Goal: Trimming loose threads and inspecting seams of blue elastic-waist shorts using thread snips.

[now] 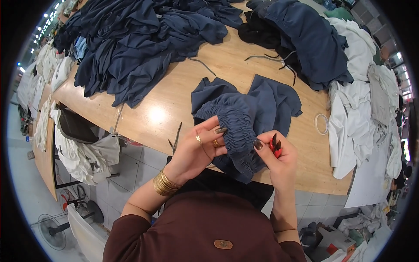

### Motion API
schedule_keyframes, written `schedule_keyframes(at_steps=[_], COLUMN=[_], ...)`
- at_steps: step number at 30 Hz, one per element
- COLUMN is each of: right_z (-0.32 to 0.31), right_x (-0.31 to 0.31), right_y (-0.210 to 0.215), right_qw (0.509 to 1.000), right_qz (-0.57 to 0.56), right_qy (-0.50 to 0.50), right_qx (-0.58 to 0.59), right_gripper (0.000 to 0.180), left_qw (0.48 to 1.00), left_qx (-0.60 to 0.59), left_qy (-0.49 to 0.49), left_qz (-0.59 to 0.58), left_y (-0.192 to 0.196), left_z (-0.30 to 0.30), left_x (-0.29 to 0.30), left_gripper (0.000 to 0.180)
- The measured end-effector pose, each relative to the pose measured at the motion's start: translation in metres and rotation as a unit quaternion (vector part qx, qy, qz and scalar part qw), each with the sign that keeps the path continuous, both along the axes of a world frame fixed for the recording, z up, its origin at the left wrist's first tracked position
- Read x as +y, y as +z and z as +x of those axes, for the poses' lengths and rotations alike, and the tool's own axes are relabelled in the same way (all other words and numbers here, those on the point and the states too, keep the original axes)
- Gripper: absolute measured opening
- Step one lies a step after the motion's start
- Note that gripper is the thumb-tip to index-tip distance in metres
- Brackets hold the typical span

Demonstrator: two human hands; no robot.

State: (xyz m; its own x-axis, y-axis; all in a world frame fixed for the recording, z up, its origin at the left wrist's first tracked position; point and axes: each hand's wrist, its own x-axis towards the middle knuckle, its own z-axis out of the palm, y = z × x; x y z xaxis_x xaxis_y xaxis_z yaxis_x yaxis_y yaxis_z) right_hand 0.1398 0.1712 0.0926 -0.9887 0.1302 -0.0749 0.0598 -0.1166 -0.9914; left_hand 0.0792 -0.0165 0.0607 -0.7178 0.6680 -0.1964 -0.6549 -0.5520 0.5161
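Observation:
A navy garment (273, 105) with a gathered elastic waistband (238, 124) lies partly on the table, its near end raised at the edge in front of me. Two leg-like parts spread away from me; their full length is hidden in folds. My left hand (203, 142) grips the left side of the waistband, thumb on top and the other fingers partly behind the cloth. At the band's right side, my right hand (277, 157) pinches the fabric edge. Tucked in that same hand is a small red and black tool (276, 147), mostly covered by the fingers.
A large heap of navy garments (135, 43) covers the far left of the table (148, 126). More navy pieces (305, 39) and white cloth (353, 126) lie at right, beside a tape roll (321, 124). Dark cord (176, 137) lies left of my hands. A fan (54, 229) stands lower left.

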Motion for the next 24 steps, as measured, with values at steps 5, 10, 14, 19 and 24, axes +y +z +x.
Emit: schedule_keyframes(at_steps=[5,10,14,19,24], right_z=[0.008,0.028,0.032,0.034,0.034], right_x=[0.019,0.047,0.051,0.060,0.064], right_y=[-0.008,-0.013,-0.013,-0.014,-0.015], right_qw=[0.984,0.993,0.992,0.982,0.981], right_qz=[0.121,0.106,0.123,0.185,0.191], right_qy=[0.102,0.058,0.015,-0.002,-0.015], right_qx=[0.078,0.018,0.029,0.045,0.041], right_gripper=[0.003,0.004,0.005,0.005,0.005], left_qw=[0.979,0.995,0.998,0.997,0.998], left_qx=[-0.158,-0.020,0.027,0.032,0.035], left_qy=[-0.038,0.078,0.058,0.063,0.042], left_qz=[0.126,0.062,0.016,0.011,0.022], left_y=[-0.018,-0.017,-0.018,-0.006,-0.007], left_z=[-0.014,-0.021,-0.019,-0.015,-0.016], left_x=[0.007,-0.008,-0.010,-0.003,-0.004], left_gripper=[0.033,0.034,0.034,0.038,0.044])
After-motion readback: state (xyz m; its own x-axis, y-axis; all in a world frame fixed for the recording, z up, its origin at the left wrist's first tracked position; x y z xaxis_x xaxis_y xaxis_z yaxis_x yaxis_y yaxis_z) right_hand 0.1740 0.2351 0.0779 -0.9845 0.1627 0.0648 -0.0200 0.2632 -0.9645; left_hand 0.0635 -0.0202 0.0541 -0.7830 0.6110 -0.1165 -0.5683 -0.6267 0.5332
